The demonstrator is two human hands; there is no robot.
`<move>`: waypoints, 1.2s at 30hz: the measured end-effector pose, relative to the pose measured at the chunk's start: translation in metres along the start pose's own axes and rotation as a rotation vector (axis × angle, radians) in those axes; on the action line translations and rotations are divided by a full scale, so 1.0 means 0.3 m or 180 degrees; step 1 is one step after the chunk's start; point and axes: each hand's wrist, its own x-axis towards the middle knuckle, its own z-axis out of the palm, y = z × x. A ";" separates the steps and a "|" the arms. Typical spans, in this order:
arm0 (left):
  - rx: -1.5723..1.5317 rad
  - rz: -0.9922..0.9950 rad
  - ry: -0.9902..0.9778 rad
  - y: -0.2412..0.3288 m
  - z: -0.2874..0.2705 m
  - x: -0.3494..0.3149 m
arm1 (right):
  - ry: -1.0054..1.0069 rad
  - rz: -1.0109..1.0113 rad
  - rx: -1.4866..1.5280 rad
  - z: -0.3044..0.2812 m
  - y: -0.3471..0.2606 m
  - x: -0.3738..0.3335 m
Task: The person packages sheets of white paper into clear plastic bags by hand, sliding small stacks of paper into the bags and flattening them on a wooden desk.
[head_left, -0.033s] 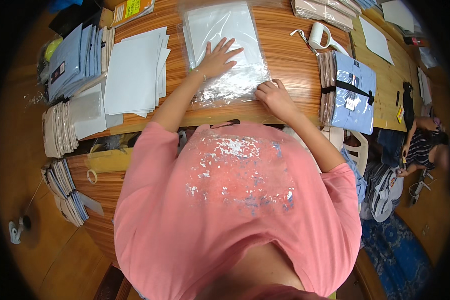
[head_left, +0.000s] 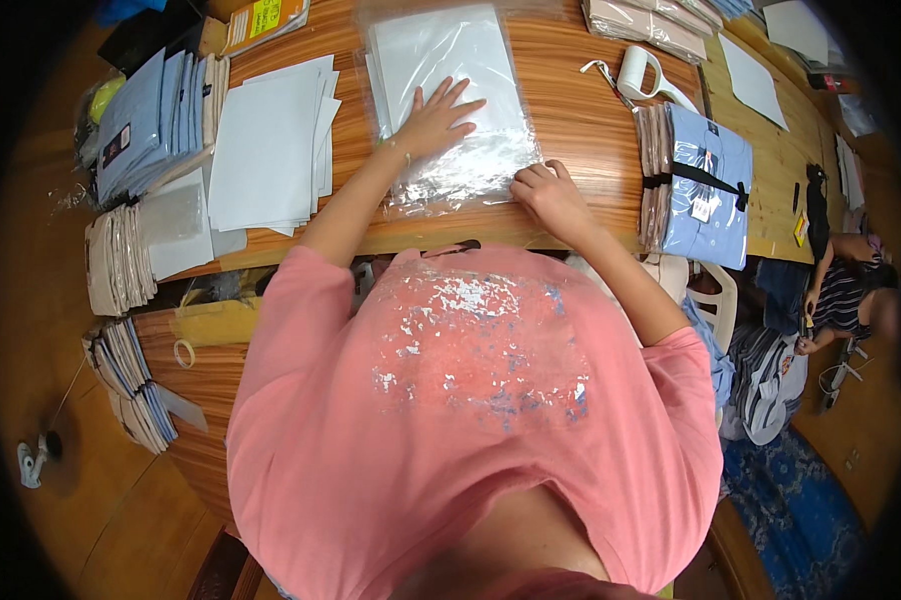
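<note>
A clear plastic bag lies flat in front of me, with a white sheet inside or under it; which of the two I cannot tell. Its near part is crinkled and shiny. My left hand rests palm down on the bag and sheet, fingers spread. At the bag's near right corner, my right hand is closed, its curled fingertips pinching the plastic edge. To the left of the bag sits a loose stack of white sheets.
Folded blue shirts and beige bundles are piled at left. A strapped stack of packed shirts and a white tape dispenser stand at right on the wooden table. Another person is at far right.
</note>
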 end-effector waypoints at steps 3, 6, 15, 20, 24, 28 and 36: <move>-0.0839 0.0785 -0.0234 0.172 -0.178 -0.068 | 0.0053 0.0215 0.0083 0.015 0.015 -0.022; -0.0530 0.0543 -0.0630 0.257 -0.198 -0.189 | 0.0047 0.0119 0.0159 0.031 0.018 -0.011; -0.0200 -0.0125 -0.0055 0.182 -0.151 -0.390 | -0.0153 -0.0074 0.0405 0.082 0.030 0.004; -0.0224 -0.0472 -0.0312 0.179 -0.148 -0.372 | -0.0174 0.0002 0.0552 0.071 0.016 0.027; -0.0670 -0.0718 -0.1103 0.162 -0.252 -0.297 | -0.0083 -0.0021 0.0762 0.076 0.036 0.030; -0.1214 -0.0539 -0.1196 0.067 -0.222 -0.270 | -0.0050 -0.0002 0.0971 0.059 0.035 0.042; -0.1174 -0.0723 -0.1756 0.000 -0.221 -0.185 | -0.0007 0.0041 0.1290 0.046 0.054 0.039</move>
